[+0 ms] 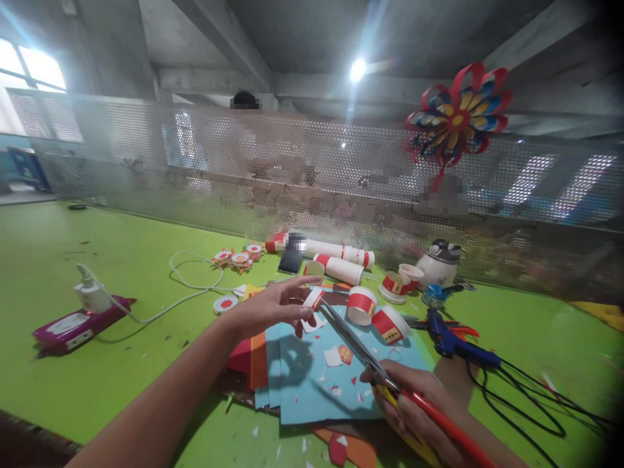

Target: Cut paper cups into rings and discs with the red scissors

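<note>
Between the fingers and thumb of my left hand (pixel 287 300) is a small red and white paper piece (pixel 312 299). My right hand (pixel 409 396) is wrapped round a pair of scissors (pixel 355 344) with red and yellow handles. The tips of the long blades reach up to the paper piece; whether they touch it I cannot tell. Light blue paper sheets (pixel 312 400) lie below both hands, strewn with small white and red scraps (pixel 333 357). Red and white paper cups (pixel 361 307) lie just beyond the scissors.
A blue glue gun (pixel 461 348) with black cords lies at right, near a white kettle (pixel 439 263). Stacked cups (pixel 337 268) and a phone (pixel 291 253) lie behind. At left is a purple power strip (pixel 80 327). Beyond a mesh partition (pixel 205 162) is another person (pixel 248 136).
</note>
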Demonstrator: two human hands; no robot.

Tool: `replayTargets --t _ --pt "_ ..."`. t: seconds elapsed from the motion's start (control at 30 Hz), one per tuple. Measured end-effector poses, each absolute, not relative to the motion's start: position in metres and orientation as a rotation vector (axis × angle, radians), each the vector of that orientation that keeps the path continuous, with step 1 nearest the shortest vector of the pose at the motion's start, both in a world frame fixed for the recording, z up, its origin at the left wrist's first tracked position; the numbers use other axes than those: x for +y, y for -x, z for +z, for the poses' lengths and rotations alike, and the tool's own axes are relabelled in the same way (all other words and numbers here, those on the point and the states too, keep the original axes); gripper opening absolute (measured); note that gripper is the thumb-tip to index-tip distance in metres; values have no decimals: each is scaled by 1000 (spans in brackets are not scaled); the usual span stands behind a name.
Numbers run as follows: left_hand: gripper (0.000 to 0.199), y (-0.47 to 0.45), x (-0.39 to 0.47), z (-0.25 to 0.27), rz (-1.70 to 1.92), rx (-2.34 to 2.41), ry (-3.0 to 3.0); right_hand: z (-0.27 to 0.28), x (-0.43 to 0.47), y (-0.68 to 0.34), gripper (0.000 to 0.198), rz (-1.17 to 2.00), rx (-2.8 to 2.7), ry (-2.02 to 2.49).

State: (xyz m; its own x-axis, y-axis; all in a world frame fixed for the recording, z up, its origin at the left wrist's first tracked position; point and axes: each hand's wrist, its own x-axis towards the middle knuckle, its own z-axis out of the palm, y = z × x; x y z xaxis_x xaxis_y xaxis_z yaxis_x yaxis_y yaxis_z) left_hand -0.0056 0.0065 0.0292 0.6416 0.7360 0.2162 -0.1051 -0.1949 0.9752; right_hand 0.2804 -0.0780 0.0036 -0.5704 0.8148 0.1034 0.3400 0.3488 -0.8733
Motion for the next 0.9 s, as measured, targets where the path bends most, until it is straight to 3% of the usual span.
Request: replayTargets --t 0.3,0.47,0.9 --pt "55 6 6 31 819 604 -1619 14 -78 -276 49 794 -2282 1032" --pt "56 8 6 31 783 626 -1619 18 -80 -275 38 791 -2307 1083" --pt "47 8 7 33 803 610 -1625 20 -84 -272 32 671 -2365 1146"
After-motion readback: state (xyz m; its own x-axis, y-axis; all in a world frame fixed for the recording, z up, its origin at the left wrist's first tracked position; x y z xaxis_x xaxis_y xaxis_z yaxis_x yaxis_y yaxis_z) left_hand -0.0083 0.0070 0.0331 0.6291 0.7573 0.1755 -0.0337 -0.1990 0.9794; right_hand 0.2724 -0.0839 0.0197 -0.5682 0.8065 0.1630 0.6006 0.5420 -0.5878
